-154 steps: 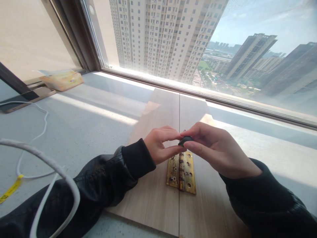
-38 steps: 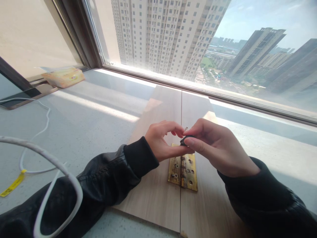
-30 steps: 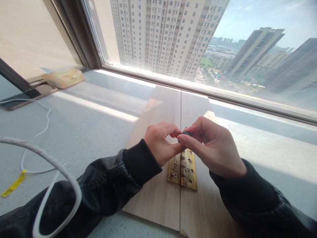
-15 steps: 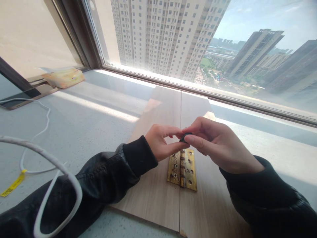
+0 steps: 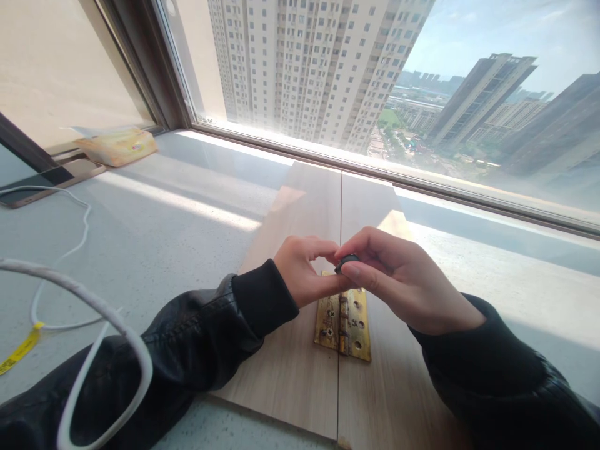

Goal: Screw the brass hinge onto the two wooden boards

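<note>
The fingers (image 5: 368, 275) of the person's right hand (image 5: 412, 284) are closed in a pinch, thumb and index finger on a small dark piece (image 5: 347, 261) whose exact form is hard to make out. The left hand (image 5: 300, 269) comes in from the other side, its thumb and index finger curved apart with a gap between them and their tips at the piece; whether they grip it too cannot be told.

Just below the fingers, on the near side, a worn brass hinge (image 5: 343, 331) lies across the seam between two pale wooden boards (image 5: 290, 387). Cross-head screws show in its left leaf and round holes in its right leaf; its far end is partly hidden by the hands. The boards rest on a speckled worktop (image 5: 197, 250) and reach past the fingers towards a window (image 5: 300, 75). Well to the left of the fingers are a white cable (image 5: 107, 319) with a yellow tag (image 5: 21, 351), a phone (image 5: 32, 195) and a soft yellowish packet (image 5: 119, 147).
</note>
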`<action>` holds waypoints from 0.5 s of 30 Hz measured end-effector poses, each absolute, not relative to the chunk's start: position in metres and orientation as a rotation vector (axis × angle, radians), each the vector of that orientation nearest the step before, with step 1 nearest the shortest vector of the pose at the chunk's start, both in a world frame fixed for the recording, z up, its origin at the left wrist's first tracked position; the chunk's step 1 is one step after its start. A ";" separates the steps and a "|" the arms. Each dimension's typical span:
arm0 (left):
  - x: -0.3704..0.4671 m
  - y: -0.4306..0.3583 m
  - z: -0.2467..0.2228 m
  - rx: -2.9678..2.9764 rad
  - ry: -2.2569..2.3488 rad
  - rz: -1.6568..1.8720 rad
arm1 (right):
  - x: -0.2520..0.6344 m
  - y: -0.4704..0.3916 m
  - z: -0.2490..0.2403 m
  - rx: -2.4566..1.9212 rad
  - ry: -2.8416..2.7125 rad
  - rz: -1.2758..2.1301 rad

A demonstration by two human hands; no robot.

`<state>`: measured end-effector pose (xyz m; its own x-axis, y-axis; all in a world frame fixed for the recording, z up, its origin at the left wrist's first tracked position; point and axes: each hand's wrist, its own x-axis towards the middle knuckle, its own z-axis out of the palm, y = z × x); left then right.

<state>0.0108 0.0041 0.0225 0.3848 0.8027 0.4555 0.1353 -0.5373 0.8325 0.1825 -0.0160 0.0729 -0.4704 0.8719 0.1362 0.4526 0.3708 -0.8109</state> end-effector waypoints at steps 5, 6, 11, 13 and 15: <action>0.010 0.006 0.022 1.998 0.777 1.316 | 0.181 -0.016 0.071 -1.148 -1.991 1.114; 0.009 0.007 0.022 2.012 0.729 1.309 | 0.180 -0.017 0.071 -1.154 -1.976 1.121; 0.009 0.010 0.022 2.040 0.678 1.226 | 0.177 -0.018 0.074 -1.245 -1.957 0.982; 0.011 0.007 0.024 2.029 0.770 1.262 | 0.176 -0.019 0.075 -1.302 -1.965 0.855; 0.014 0.003 0.027 2.036 0.888 1.309 | 0.175 -0.019 0.076 -1.347 -1.965 0.732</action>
